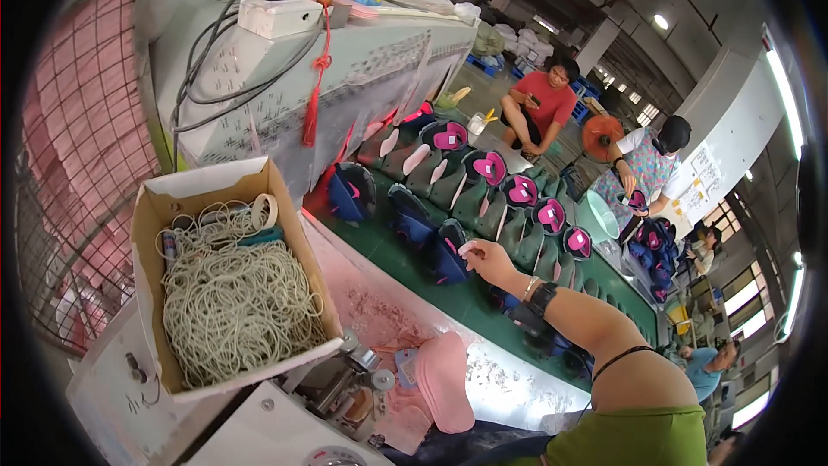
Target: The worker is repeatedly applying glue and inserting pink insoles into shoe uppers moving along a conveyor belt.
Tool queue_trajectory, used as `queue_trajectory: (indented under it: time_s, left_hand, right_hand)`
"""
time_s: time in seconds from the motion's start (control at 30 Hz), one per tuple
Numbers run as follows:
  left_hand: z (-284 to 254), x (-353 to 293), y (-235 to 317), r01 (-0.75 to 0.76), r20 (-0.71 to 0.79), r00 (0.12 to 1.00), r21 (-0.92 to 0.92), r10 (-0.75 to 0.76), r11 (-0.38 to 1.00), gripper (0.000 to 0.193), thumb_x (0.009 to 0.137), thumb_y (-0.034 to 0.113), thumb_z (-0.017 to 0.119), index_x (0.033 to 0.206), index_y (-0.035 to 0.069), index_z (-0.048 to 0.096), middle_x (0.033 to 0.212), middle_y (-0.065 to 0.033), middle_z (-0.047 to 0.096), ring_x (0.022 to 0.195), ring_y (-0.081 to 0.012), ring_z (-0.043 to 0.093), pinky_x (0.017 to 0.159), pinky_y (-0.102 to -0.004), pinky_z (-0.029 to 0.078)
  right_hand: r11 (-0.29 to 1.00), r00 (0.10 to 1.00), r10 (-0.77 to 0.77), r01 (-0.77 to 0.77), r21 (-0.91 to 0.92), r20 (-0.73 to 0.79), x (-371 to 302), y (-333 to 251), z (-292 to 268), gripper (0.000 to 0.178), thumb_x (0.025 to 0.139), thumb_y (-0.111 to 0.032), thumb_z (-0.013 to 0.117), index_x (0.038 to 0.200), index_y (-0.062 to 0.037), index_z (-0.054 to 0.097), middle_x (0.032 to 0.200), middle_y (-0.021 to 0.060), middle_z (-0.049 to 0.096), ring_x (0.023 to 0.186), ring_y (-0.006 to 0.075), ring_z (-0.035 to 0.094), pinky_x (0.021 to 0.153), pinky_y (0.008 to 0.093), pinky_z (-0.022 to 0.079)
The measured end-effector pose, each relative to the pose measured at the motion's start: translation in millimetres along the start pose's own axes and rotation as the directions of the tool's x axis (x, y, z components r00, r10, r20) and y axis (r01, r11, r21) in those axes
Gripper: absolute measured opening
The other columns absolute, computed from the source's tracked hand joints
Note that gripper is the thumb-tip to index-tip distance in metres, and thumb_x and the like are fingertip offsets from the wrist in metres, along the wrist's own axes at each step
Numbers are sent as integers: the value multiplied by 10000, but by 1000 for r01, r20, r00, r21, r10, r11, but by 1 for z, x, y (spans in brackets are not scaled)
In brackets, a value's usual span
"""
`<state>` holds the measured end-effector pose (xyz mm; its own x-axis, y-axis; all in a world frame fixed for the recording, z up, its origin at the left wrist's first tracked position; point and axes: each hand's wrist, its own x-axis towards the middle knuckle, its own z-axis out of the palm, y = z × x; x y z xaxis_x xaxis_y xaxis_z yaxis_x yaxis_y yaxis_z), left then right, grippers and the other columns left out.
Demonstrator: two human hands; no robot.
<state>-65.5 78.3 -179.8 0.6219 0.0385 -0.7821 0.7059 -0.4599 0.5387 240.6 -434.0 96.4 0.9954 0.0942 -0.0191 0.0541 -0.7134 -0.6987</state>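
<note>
My right hand (494, 264) reaches over the green conveyor belt (379, 246) from the lower right, a dark watch on its wrist. Its thumb and fingers are pinched together beside a dark navy shoe (449, 252). Something pale shows at the fingertips, too small to name. Whether the fingertips touch the shoe, I cannot tell. More navy shoes stand in the same row, one (410, 216) farther up the belt and another (351, 192) at its far left end. My left hand is out of view.
On the left, a cardboard box (147, 267) holds tangled cord. Pink insole-shaped pieces (446, 384) lie by a machine (362, 373). Across the belt stand several grey-green shoe shapes and pink-lined shoes (490, 167). A seated person (552, 103) and one handling a shoe (645, 164) are beyond.
</note>
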Motion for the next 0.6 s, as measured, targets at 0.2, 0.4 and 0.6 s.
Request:
queue_trajectory:
  time_s: [0.2, 0.4, 0.6]
  left_hand:
    - [-14, 4, 3, 21, -27, 999, -14, -22, 1000, 331, 936, 298, 637, 1213, 118, 646, 1148, -114, 686, 1039, -235, 647, 870, -391, 517]
    - [6, -11, -12, 33, -136, 990, -4, -34, 999, 296, 930, 285, 637, 1177, 127, 675, 1127, -112, 698, 1018, -229, 656, 855, -385, 520]
    - [93, -116, -143, 118, -135, 986, 159, -97, 980, 264, 924, 273, 638, 1140, 137, 703, 1105, -110, 709, 996, -223, 666, 840, -379, 523]
  right_hand:
    - [994, 996, 94, -93, 61, -11, -5, 8, -8, 154, 941, -72, 605, 1050, 6, 681, 823, 64, 688, 683, 127, 667, 667, 283, 546]
    - [952, 1000, -20, 21, 305, -6, -55, 20, 13, 282, 954, -56, 575, 1235, -39, 590, 940, 69, 668, 707, 128, 676, 647, 276, 542]
    - [798, 984, 134, -39, 601, -114, -152, 66, 16, 220, 1002, -147, 590, 1210, -80, 607, 881, 28, 667, 601, 101, 637, 491, 244, 471]
